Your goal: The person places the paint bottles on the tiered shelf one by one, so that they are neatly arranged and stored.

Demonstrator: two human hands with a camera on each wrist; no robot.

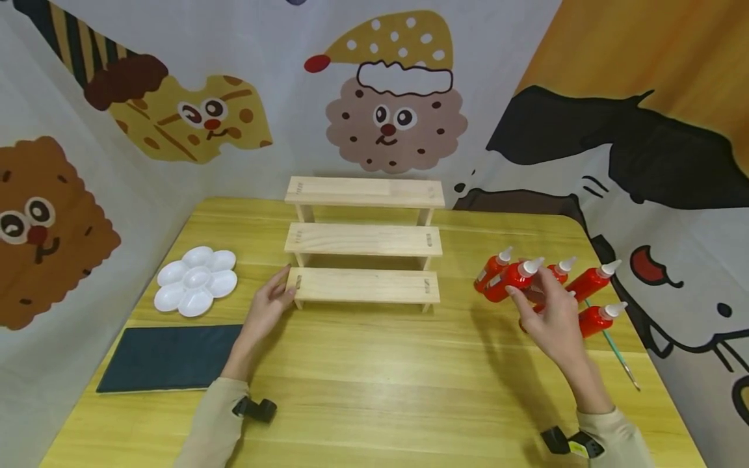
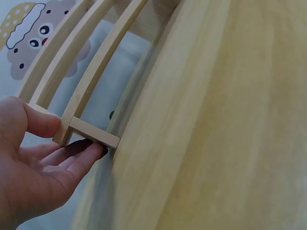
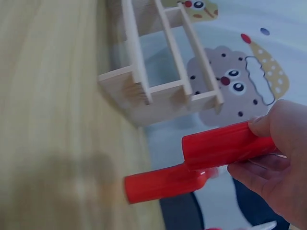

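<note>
A three-tier wooden stand (image 1: 363, 286) with pale slats is at the middle of the table. My left hand (image 1: 272, 302) grips the left end of its lowest tier; in the left wrist view the thumb lies on the slat (image 2: 98, 72) and the fingers reach under by the leg. On the right, my right hand (image 1: 552, 318) holds a red paint bottle (image 3: 223, 146) with a white nozzle, tilted, between thumb and fingers. Another red bottle (image 3: 163, 183) stands close beside the held one. Several more red bottles (image 1: 588, 284) are grouped around the hand, partly hidden by it.
A white flower-shaped palette (image 1: 196, 281) lies at the left, with a dark flat board (image 1: 172, 357) in front of it. By the bottles lies a thin teal paintbrush (image 1: 619, 357). A cartoon-printed cloth (image 1: 281, 130) hangs behind the table (image 1: 374, 390) and along its sides.
</note>
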